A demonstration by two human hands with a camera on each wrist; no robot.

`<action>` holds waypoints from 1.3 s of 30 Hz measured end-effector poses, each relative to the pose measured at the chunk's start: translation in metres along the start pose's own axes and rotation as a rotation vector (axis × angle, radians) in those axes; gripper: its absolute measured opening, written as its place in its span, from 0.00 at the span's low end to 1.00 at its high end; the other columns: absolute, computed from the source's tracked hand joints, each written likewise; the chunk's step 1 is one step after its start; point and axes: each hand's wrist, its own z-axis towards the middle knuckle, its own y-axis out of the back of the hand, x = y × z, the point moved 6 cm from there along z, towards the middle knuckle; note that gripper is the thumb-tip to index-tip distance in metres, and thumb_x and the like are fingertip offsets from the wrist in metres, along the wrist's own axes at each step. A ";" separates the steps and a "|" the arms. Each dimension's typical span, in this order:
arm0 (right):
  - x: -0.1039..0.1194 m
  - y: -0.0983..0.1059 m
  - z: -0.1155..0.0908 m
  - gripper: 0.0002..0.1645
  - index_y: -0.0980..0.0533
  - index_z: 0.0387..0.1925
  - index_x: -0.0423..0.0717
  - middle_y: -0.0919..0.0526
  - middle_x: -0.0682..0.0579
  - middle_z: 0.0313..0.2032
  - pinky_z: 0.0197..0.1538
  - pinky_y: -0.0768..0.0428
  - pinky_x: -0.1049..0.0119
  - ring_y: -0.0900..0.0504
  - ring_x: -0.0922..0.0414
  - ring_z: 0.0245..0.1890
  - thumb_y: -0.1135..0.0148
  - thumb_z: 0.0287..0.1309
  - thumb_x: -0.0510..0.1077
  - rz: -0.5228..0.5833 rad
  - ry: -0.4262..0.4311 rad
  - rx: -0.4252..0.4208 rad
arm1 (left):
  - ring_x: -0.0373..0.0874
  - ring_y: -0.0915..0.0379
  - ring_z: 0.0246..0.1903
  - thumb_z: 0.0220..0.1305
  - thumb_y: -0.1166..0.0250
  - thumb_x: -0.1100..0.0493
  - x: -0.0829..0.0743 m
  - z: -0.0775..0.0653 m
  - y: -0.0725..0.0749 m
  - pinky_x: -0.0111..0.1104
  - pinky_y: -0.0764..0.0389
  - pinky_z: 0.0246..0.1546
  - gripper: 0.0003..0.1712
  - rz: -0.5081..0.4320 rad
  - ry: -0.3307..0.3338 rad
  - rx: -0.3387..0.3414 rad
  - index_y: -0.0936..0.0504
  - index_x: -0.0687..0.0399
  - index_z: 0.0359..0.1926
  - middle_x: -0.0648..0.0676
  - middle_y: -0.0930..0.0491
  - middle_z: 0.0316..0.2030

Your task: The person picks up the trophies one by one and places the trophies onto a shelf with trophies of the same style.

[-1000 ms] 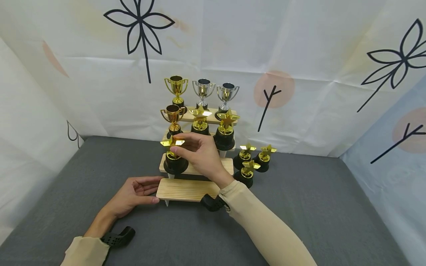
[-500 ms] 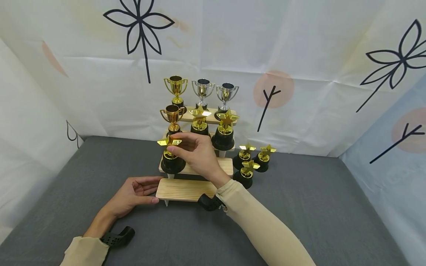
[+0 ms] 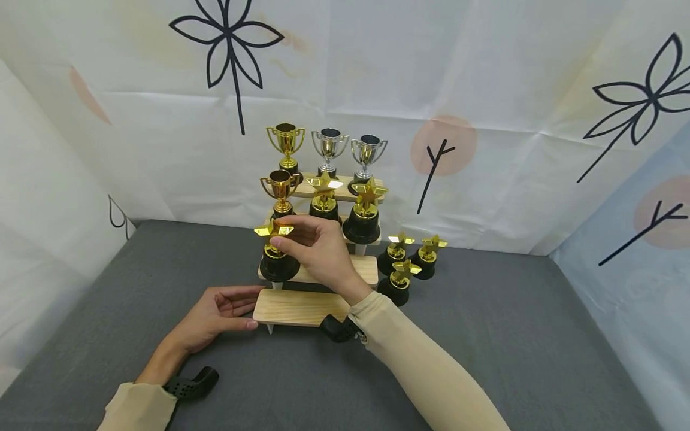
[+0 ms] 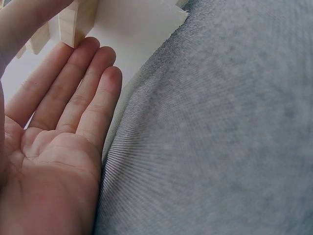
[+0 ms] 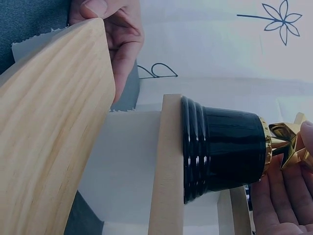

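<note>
My right hand (image 3: 326, 248) pinches a gold star trophy (image 3: 277, 263) by its star, thumb in front and fingers behind. In the right wrist view the trophy's black base (image 5: 227, 149) stands flat against the third shelf (image 5: 168, 171) of the wooden stepped stand, at its left end. Beside the stand's lowest shelf (image 3: 299, 307) is my left hand (image 3: 215, 314), its fingers fairly straight. In the left wrist view the fingertips (image 4: 105, 55) lie right at the end of a shelf board (image 4: 77, 22).
A gold cup (image 3: 286, 140) and two silver cups (image 3: 329, 143) occupy the top shelf. Below them stand a bronze-coloured cup (image 3: 280, 188) and two star trophies (image 3: 362, 221). Right of the stand, three more star trophies (image 3: 398, 284) rest on the grey tabletop (image 3: 512, 335), before a patterned cloth backdrop (image 3: 496, 60).
My right hand has shifted slightly left with the star trophy, toward the shelf's left end, and has since stayed nearly still. The left hand keeps its place.
</note>
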 end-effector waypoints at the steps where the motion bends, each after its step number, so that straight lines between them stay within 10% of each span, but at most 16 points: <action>1: 0.000 0.000 0.000 0.19 0.20 0.55 0.30 0.15 0.34 0.48 0.52 0.12 0.58 0.14 0.39 0.47 0.33 0.62 0.29 0.001 0.002 0.000 | 0.44 0.23 0.59 0.57 0.29 0.77 0.000 0.000 0.000 0.35 0.20 0.60 0.38 0.000 -0.001 0.000 0.35 0.84 0.66 0.70 0.26 0.62; 12: 0.003 0.008 -0.002 0.23 0.20 0.57 0.34 0.15 0.41 0.51 0.53 0.13 0.59 0.13 0.54 0.47 0.29 0.60 0.34 -0.067 -0.031 -0.013 | 0.44 0.22 0.59 0.57 0.29 0.77 0.001 0.001 0.000 0.35 0.20 0.60 0.38 0.001 0.003 0.001 0.35 0.83 0.66 0.68 0.25 0.62; 39: 0.014 0.051 -0.043 0.24 0.22 0.58 0.29 0.16 0.39 0.53 0.65 0.20 0.60 0.18 0.49 0.56 0.31 0.60 0.31 -0.084 -0.018 -0.102 | 0.43 0.23 0.59 0.56 0.29 0.77 0.001 0.000 0.001 0.35 0.20 0.60 0.39 0.008 0.009 -0.012 0.36 0.85 0.66 0.73 0.27 0.62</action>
